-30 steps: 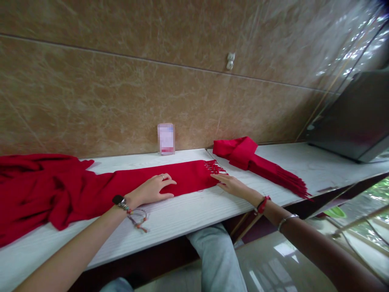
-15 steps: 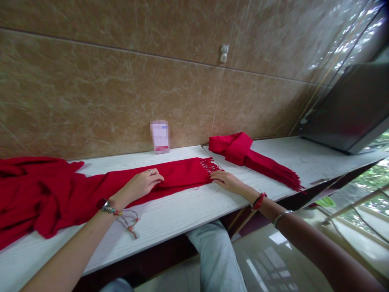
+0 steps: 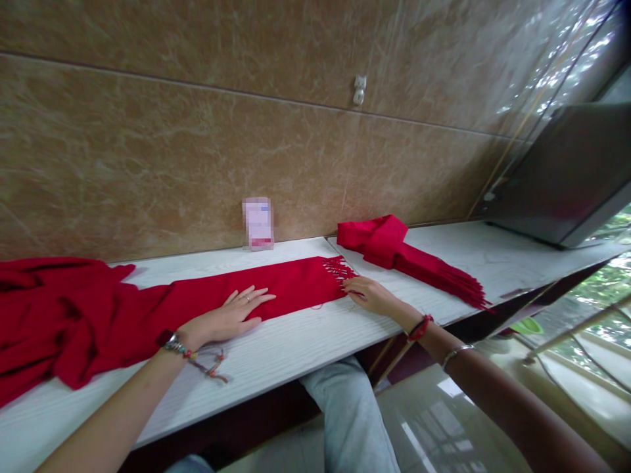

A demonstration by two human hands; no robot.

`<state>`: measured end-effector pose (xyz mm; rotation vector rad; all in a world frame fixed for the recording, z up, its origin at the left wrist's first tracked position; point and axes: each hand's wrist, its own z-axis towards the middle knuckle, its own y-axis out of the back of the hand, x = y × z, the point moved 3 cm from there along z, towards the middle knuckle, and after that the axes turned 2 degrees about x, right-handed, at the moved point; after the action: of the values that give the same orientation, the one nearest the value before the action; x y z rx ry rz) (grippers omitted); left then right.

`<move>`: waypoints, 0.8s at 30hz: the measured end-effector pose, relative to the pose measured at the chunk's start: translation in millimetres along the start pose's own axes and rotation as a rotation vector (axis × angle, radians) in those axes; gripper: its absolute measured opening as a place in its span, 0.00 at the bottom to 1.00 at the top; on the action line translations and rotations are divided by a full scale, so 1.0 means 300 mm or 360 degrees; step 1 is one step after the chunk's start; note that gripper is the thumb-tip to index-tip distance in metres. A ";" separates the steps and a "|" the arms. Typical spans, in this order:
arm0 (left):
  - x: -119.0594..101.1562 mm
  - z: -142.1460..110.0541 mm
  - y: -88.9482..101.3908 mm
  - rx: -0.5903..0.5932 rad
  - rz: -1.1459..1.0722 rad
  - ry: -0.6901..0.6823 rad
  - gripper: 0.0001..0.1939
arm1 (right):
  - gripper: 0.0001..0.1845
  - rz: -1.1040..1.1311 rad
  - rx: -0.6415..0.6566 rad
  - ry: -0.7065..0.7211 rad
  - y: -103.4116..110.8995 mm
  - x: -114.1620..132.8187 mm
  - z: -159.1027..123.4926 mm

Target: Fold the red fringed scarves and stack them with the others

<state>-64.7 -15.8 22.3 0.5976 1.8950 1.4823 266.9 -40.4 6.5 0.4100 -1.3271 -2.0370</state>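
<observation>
A long red scarf (image 3: pixel 296 282) lies along the white tabletop, bunched up at the left and flat toward its fringed right end. My left hand (image 3: pixel 231 318) rests on its near half, palm down with fingers spread, holding nothing. At the near right corner, the closed fingertips of my right hand (image 3: pixel 369 295) pinch the scarf's fringe. Farther right lies a second red scarf (image 3: pixel 384 243), folded over itself, its fringe pointing to the near right.
A phone-like card with a blurred face (image 3: pixel 258 225) leans on the brown marbled wall (image 3: pixel 197 151). A dark grey box-shaped appliance (image 3: pixel 557 177) stands at the table's right end. The white table's (image 3: pixel 276 358) front edge runs just above my knees.
My left hand has gone from bunched fingers gripping the cloth to lying flat and spread on it. The raised fold along the scarf's near edge is now smooth. My right hand stays at the fringe.
</observation>
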 end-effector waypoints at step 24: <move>0.007 0.397 -0.027 -0.0284 0.0188 0.0119 0.29 | 0.07 -0.0386 0.0294 -0.0450 -0.079 -0.259 0.239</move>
<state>20.9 63.3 -3.7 0.5864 1.7841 1.7505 273.4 67.6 9.1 0.3911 -1.7170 -2.2413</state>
